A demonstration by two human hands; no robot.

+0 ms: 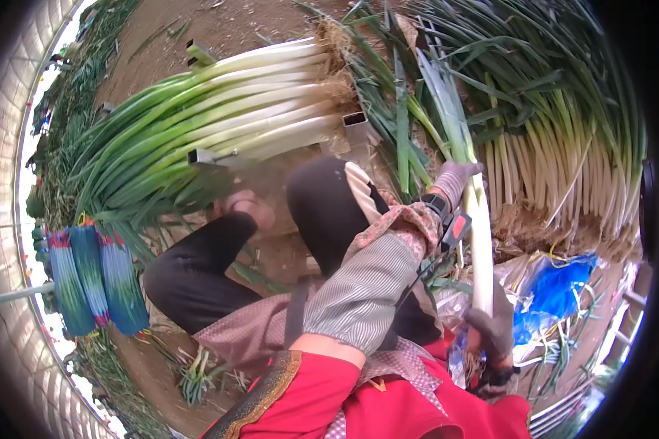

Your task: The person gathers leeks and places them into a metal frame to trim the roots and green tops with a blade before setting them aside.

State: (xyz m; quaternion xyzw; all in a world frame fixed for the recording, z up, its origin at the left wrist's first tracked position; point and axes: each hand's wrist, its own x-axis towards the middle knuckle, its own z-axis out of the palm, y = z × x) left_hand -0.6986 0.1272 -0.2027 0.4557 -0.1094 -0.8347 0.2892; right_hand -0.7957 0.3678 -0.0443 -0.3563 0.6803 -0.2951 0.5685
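A long green onion [481, 249] runs between both hands, its leaves pointing away and its roots toward my body. My left hand [458, 180], gloved in grey, is closed around it where white turns to green. Lower down, my gloved right hand [494, 322] grips the white stalk near the root end. A dark watch and a small red-and-black item [458, 228] sit at my left wrist. Beyond my knees, a row of cleaned green onions [271, 95] lies across a metal frame [356, 126], roots to the right.
A big heap of uncleaned green onions [556, 146] with soil on the roots lies at the right. Blue plastic sheeting [553, 293] is below it. Tied green bundles [95, 278] stand at the left. Stripped leaves [406, 110] litter the dirt ground.
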